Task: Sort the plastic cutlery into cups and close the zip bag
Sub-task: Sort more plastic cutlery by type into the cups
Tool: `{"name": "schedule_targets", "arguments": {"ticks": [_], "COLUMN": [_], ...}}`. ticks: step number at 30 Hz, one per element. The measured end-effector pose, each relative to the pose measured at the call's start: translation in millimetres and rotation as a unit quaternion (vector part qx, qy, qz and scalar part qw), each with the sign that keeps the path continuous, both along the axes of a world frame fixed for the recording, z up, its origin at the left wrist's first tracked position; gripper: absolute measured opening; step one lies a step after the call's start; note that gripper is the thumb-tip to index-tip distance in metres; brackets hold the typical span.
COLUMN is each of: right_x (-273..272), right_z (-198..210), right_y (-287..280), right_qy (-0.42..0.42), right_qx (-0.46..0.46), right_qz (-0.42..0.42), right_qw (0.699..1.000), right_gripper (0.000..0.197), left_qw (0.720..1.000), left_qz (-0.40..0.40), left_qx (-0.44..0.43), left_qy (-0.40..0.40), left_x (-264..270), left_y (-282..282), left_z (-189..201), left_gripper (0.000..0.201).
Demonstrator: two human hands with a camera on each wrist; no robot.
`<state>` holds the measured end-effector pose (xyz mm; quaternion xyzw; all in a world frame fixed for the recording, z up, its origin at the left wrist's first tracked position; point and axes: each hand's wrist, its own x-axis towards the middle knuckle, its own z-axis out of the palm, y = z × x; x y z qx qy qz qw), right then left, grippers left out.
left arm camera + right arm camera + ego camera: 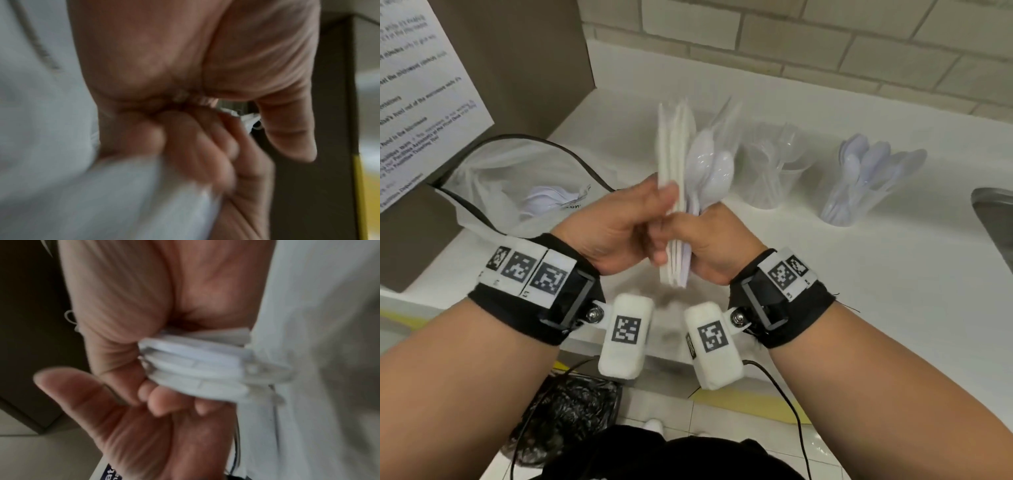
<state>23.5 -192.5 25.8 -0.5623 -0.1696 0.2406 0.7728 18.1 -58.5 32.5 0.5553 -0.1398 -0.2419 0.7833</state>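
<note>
cutlery bundle [681,192] stood upright above the counter [859,274], our right hand [709,246] clamped round its handles, our left hand [619,222] pinching the knives, zip bag [517,178] gaping left.

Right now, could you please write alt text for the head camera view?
Both hands, left hand and right hand, grip a bundle of white plastic cutlery above a white counter. An open zip bag lies left; two clear cups hold cutlery right.

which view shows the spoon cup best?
Head view: the spoon cup stands on the counter, far right of the row, packed with white spoons, bowls up. Neither wrist view shows it; both are filled by blurred palm and fingers.
</note>
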Motion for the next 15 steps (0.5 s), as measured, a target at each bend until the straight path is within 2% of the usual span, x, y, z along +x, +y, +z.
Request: {"name": "schedule_targets", "arguments": {"ticks": [2, 4, 6, 8, 11, 13, 15], "right_x": [-6.8, -10.8, -11.2, -10.3, -3.8, 1.9, 7.1], "right_z": [-0.5, -0.1, -1.8, -3.4, -5.1, -1.6, 4.4], "right_y": [0.6, 0.6, -0.6, -0.6, -1.7, -4.5, -12.5], "right_qy": [0.013, 0.043, 0.043, 0.028, 0.029, -0.012, -0.071], "right_qx": [-0.026, -0.043, -0.057, -0.084, -0.157, -0.248, -0.349], "right_qz": [0.088, 0.119, 0.099, 0.078, 0.055, 0.052, 0.021], "right_qw": [0.996, 0.991, 0.993, 0.993, 0.986, 0.967, 0.934], "right_gripper": [0.013, 0.014, 0.017, 0.011, 0.014, 0.016, 0.034], "left_qw": [0.997, 0.992, 0.992, 0.990, 0.979, 0.969, 0.956], "left_qz": [-0.018, -0.011, 0.025, 0.075, 0.158, 0.227, 0.290], "left_qx": [0.075, 0.118, 0.120, 0.118, 0.125, 0.097, 0.033], "left_qy": [-0.016, -0.033, -0.036, -0.029, -0.030, -0.005, 0.039], "left_x": [0.3, -2.0, -4.4, -6.4, -7.5, -6.2, -1.6], "left_y": [3.5, 0.6, -3.4, -8.5, -18.0, -21.8, -19.8], "left_z": [3.7, 5.9, 8.3, 7.9, 1.6, -1.5, -3.2], "left_gripper": [0.061, 0.047, 0.027, 0.023, 0.017, 0.018, 0.017]}}
